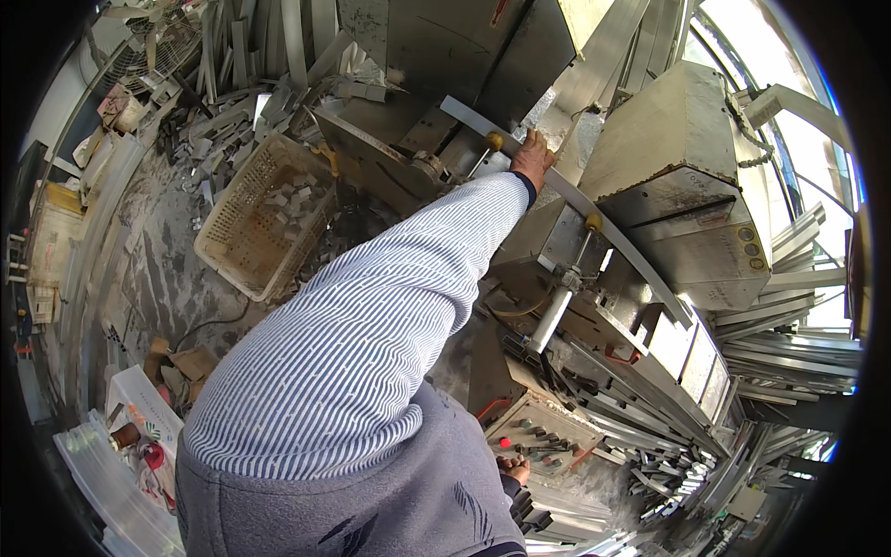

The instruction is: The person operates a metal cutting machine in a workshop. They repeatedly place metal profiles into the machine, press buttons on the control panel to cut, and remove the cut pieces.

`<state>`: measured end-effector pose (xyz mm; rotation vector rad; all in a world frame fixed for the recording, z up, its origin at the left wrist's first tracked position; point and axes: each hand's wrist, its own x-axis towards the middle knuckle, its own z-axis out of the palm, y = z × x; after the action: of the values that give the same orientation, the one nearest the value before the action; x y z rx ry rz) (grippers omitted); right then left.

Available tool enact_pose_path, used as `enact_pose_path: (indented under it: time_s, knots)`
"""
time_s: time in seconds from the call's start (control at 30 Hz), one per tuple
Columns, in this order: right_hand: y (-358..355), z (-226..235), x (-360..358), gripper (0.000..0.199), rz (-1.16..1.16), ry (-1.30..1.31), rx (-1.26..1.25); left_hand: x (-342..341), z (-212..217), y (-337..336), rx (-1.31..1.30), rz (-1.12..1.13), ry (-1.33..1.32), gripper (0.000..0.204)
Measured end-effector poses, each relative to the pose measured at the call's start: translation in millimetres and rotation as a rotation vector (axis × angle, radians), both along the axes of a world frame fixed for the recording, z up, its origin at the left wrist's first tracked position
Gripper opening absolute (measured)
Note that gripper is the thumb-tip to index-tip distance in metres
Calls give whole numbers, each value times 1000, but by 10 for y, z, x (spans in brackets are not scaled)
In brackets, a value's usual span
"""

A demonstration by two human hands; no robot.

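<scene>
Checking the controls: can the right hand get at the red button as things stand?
Probably yes: the right hand is close beside the red button on the panel, with nothing visible between them.

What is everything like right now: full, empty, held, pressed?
Beige rectangular plastic basket: upright, partly filled with small pale pieces.
Long silver metal bar: laid lengthwise, bare left hand on it.
Round red button: can't tell whether pressed.
Bare right hand: near the pale, button-studded control panel; touching unclear.
</scene>
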<state>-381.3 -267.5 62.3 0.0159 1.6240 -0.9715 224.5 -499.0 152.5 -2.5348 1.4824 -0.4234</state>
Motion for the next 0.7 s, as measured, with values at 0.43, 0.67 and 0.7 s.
enact_pose_path:
  time_s: [0.43, 0.67, 0.7]
  knots:
    - [-163, -649, -1059, 42, 274, 380, -155, -1358, 522, 1532, -426, -247, 226, 36]
    - [-360, -582, -1110, 51, 739, 1255, -309, -2329, -408, 3352, -282, -264, 615, 23]
    - [-335, -564, -1097, 52, 719, 1191, -323, -2386, -640, 3656, -218, -186, 686, 21]
